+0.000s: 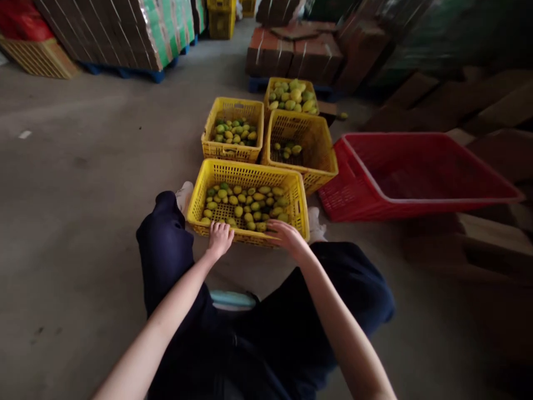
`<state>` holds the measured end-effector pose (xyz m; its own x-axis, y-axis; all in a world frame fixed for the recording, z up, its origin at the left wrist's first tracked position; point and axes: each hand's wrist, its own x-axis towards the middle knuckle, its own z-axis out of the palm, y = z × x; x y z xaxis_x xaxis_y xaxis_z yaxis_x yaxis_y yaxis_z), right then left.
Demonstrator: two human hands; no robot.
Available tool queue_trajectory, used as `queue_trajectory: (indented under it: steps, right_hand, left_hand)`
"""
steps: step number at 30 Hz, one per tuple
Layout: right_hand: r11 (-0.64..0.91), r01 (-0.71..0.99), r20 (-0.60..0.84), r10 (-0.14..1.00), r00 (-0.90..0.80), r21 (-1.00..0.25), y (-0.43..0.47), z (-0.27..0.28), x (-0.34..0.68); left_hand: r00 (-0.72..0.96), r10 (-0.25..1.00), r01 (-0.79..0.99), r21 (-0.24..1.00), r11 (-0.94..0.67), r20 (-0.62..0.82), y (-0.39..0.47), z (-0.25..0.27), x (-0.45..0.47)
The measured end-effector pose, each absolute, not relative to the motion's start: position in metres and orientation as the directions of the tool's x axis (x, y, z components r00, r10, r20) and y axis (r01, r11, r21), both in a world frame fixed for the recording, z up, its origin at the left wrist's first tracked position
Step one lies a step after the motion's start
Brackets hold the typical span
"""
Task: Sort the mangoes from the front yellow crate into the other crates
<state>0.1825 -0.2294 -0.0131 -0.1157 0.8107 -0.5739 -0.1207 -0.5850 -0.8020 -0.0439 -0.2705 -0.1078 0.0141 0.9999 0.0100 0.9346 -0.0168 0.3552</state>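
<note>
In front of me, between my feet, stands a yellow plastic crate with slotted walls. Many yellow-green mangoes lie in it, more thickly toward the right. My left hand has its fingers hooked over the crate's near rim, left of the middle. To the right, my right hand is at the same rim with fingers stretched out toward the inside. It appears to hold nothing; whether it touches the rim or the fruit I cannot tell.
Behind are a crate half full of mangoes, one with a few, and a fuller one. A large red bin stands at right. Cardboard boxes and wrapped pallet stacks stand farther back. A pale blue seat shows beneath me.
</note>
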Motion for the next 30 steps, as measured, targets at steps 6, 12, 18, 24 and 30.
queue_trajectory:
  steps: [6,12,18,24,30]
  right_hand:
    - [-0.543,0.177,-0.564,0.818,-0.11,-0.821,-0.264,-0.045,0.188]
    - [-0.214,0.439,-0.341,0.911,-0.233,-0.873,-0.184,-0.012,0.197]
    - [-0.069,0.653,-0.27,0.939,-0.214,-0.755,-0.155,-0.011,0.173]
    - [0.288,0.922,-0.541,0.748,-0.385,-0.259,-0.186,0.004,0.148]
    - [0.374,0.88,-0.485,0.735,-0.473,-0.292,-0.189,0.009,0.143]
  left_hand:
    - [0.07,0.976,0.909,0.416,0.023,-0.207,-0.249,-0.096,-0.065]
    - [0.006,0.925,0.909,0.388,0.153,-0.38,-0.231,-0.087,-0.095]
    - [0.088,0.816,0.872,0.44,0.214,-0.571,-0.2,-0.093,-0.104]
    - [0.132,0.816,0.812,0.533,0.236,-0.563,-0.101,-0.167,-0.059]
    - [0.072,0.815,0.762,0.559,0.327,-0.575,-0.079,-0.238,-0.007]
